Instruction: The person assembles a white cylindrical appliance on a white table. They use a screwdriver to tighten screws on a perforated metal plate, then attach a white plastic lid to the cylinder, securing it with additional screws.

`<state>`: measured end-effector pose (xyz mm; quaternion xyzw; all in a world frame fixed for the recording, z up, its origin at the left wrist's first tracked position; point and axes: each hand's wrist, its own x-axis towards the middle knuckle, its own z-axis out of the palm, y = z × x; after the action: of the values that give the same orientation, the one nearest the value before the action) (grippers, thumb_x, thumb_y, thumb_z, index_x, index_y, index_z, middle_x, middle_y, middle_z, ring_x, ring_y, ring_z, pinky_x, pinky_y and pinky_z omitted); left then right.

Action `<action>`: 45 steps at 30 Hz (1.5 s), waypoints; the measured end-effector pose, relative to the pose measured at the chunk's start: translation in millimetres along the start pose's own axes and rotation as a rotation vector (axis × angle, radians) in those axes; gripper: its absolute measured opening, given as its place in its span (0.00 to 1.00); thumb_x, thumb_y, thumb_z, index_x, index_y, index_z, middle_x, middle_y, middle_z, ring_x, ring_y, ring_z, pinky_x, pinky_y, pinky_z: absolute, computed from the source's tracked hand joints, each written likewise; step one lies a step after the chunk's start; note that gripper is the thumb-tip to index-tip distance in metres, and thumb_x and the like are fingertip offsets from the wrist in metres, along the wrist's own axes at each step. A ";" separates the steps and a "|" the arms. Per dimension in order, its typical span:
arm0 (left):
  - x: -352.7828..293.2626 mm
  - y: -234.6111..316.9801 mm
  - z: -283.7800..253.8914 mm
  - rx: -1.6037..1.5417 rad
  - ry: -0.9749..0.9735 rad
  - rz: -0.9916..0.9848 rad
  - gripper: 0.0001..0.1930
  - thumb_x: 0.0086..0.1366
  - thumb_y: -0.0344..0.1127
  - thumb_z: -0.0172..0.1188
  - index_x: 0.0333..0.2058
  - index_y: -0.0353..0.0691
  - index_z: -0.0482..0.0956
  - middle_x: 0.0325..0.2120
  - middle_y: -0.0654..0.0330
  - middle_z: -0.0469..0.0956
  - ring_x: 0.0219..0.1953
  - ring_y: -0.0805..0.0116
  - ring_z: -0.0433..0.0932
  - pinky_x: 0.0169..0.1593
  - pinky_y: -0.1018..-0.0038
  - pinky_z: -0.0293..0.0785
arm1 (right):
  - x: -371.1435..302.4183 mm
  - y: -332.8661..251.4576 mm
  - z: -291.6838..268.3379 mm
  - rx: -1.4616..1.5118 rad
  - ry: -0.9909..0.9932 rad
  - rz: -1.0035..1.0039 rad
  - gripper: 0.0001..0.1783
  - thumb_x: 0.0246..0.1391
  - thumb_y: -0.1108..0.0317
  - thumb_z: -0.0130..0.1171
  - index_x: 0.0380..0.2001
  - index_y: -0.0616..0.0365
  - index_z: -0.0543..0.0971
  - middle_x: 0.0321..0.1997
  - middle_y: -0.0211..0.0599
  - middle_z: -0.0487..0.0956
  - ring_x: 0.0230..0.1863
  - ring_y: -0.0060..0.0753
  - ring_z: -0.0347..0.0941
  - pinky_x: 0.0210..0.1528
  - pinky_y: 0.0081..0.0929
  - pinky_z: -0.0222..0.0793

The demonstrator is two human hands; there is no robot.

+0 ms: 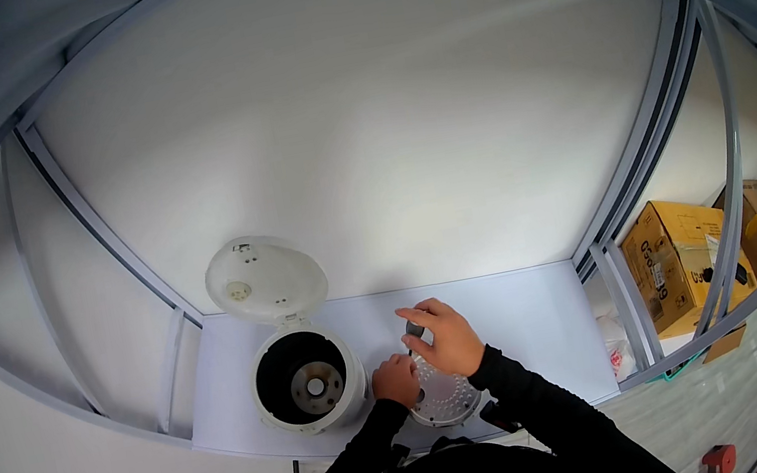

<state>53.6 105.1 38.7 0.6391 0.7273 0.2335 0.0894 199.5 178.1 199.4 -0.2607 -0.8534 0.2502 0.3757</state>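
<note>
Right hand (452,341) pinches grey handle (414,328) — left hand (396,381) curled by disc (446,393).

The cooker (357,380) stands on the left part of the surface (541,342). Its lid (266,278) is raised at the cooker's far side, and a round plate (305,391) lies inside the cooker, at the bottom. Just to the right of the cooker is the perforated piece (448,400); the left hand (398,381) is between the two, at the piece's edge. Further right of the cooker is the right hand (448,338), with a small tool (414,328). Behind the cooker rises the panel (381,135). Well to its right, past the surface, is a large box (682,262).
</note>
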 end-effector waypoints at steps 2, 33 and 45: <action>0.2 -1.6 1.1 -0.010 0.017 -0.022 0.05 0.63 0.37 0.61 0.32 0.46 0.77 0.33 0.59 0.80 0.38 0.49 0.79 0.41 0.51 0.72 | 1.0 5.3 -1.1 0.010 -0.082 0.041 0.25 0.55 0.73 0.66 0.58 0.56 0.79 0.49 0.50 0.79 0.45 0.56 0.77 0.48 0.42 0.76; 13.2 -8.1 9.4 -0.096 0.046 -0.093 0.10 0.63 0.38 0.64 0.42 0.45 0.79 0.34 0.57 0.81 0.39 0.49 0.81 0.44 0.51 0.74 | -9.1 10.4 12.2 0.085 -0.055 -0.011 0.27 0.60 0.79 0.58 0.63 0.60 0.71 0.53 0.52 0.78 0.52 0.59 0.75 0.54 0.43 0.73; 11.1 -9.6 9.8 -0.118 0.071 -0.041 0.07 0.67 0.39 0.60 0.36 0.44 0.82 0.35 0.55 0.80 0.40 0.47 0.79 0.45 0.51 0.74 | -7.5 9.6 -11.9 0.052 0.092 -0.039 0.28 0.61 0.77 0.60 0.64 0.59 0.70 0.54 0.49 0.79 0.53 0.55 0.76 0.57 0.39 0.72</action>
<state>47.4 117.4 27.7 0.6089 0.7281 0.2965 0.1057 215.5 183.2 196.6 -0.2456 -0.8334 0.2525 0.4259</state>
